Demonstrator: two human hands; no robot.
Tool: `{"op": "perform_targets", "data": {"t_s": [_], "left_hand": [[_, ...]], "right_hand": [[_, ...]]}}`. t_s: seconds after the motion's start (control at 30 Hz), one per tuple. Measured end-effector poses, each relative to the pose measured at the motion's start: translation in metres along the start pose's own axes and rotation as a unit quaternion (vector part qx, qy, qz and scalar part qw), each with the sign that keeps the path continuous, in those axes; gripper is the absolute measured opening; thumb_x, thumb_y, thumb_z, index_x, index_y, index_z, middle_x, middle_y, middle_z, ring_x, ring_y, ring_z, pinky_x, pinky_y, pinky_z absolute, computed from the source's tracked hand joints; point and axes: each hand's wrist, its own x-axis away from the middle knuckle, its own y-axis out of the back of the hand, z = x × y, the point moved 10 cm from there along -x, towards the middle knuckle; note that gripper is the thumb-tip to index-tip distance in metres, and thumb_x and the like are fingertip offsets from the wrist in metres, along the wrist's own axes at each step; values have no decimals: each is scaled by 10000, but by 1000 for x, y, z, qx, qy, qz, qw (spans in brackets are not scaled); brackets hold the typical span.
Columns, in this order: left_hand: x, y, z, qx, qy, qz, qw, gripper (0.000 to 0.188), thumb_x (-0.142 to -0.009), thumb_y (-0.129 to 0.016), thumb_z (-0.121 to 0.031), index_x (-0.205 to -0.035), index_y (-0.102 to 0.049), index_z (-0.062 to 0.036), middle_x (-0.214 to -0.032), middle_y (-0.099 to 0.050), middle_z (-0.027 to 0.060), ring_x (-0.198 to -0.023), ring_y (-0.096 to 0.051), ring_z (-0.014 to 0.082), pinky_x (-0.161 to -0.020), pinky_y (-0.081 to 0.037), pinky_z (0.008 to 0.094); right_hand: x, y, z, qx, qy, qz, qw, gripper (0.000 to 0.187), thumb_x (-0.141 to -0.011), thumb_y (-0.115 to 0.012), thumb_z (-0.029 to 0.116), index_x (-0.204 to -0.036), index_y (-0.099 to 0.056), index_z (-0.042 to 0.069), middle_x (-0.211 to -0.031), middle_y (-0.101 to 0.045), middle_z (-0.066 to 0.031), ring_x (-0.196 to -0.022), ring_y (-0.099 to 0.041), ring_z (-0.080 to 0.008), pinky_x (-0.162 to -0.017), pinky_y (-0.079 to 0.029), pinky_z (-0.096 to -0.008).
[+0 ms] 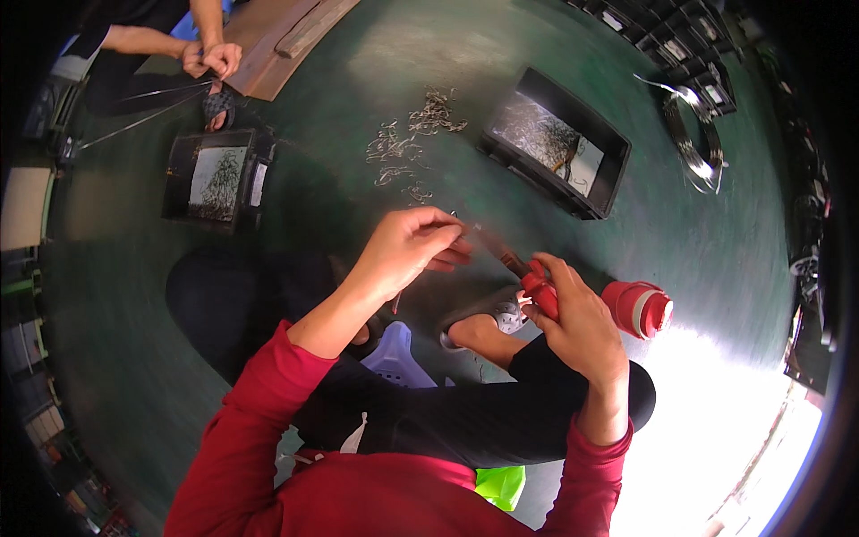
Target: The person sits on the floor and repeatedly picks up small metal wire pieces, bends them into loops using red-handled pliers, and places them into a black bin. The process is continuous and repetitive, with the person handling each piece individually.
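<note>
Head view: right grip [582, 329] clasps red, dark-nosed pliers [539, 289]; state of left grip [407, 251] unclear.

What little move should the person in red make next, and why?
Perhaps steady the left hand before working the red-handled tool: the right hand grips that tool with its tip close beside the left fingers, and blur hides what they may be pinching.
</note>
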Motion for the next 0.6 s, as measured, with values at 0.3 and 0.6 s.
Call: {"op": "perform_targets", "data": {"t_s": [0.3,0.6], "left_hand": [[-41,-6,6,-64,41,-46,996,206,-942,-616,-208,-1015,-620,-15,-1043,-691,120,-919,-703,229,-750,-570,334],[-224,-54,-55,-370,-221,-104,896,377,-864,-714,-263,-1134,-637,-11,-1095,-695,116,-980,-679,227,-803,-547,360]], "right_hand": [[19,-14,-35,205,-21,53,977,517,-791,-721,161,-1258,-509,95,-925,-644,-141,-883,-648,-345,-720,-501,-455],[20,-20,-42,256,-42,20,965,493,-764,-682,130,-1224,-519,63,-858,-634,-122,-803,-661,-306,-718,-497,-440]]}}
